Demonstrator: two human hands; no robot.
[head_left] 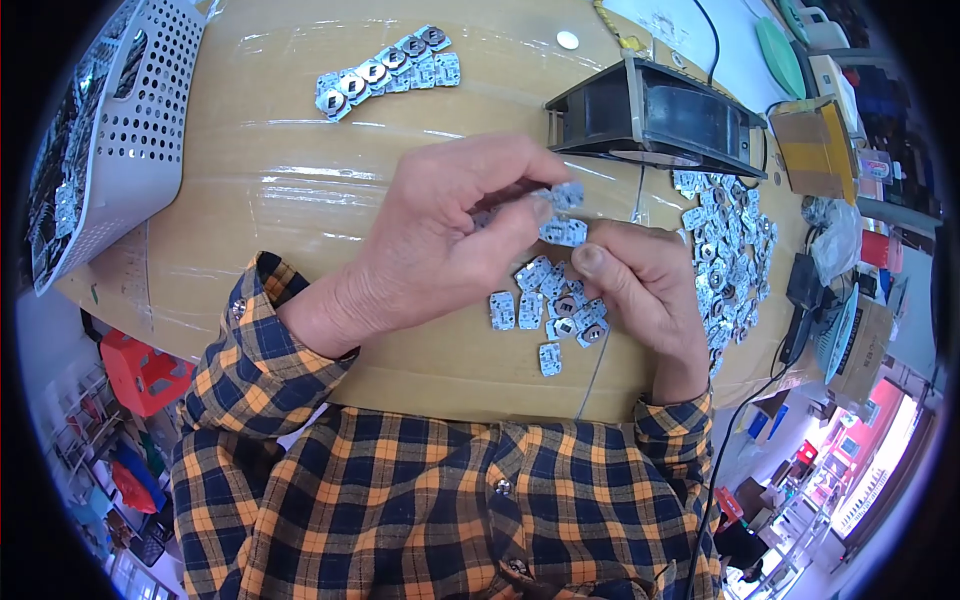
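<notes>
My left hand (pixel 440 225) is closed, its thumb and fingers pinching small light-coloured circuit boards (pixel 567 195). At the tip of my right thumb is another circuit board (pixel 563 233), and my right hand (pixel 645 285) is closed around its edge; the curled fingers are partly hidden. The two hands nearly meet over the table. Below them lies a loose group of circuit boards (pixel 530 308), some bearing round metal discs. Farther off on the left, an overlapping row of boards (pixel 385 72) shows several such discs.
A white perforated basket (pixel 150 125) full of parts stands at the left. A black fan-like device (pixel 655 112) sits at the far right, with a large heap of circuit boards (pixel 735 250) nearer me. Cables, a cardboard box (pixel 812 150) and a plastic bag (pixel 838 240) line the right side.
</notes>
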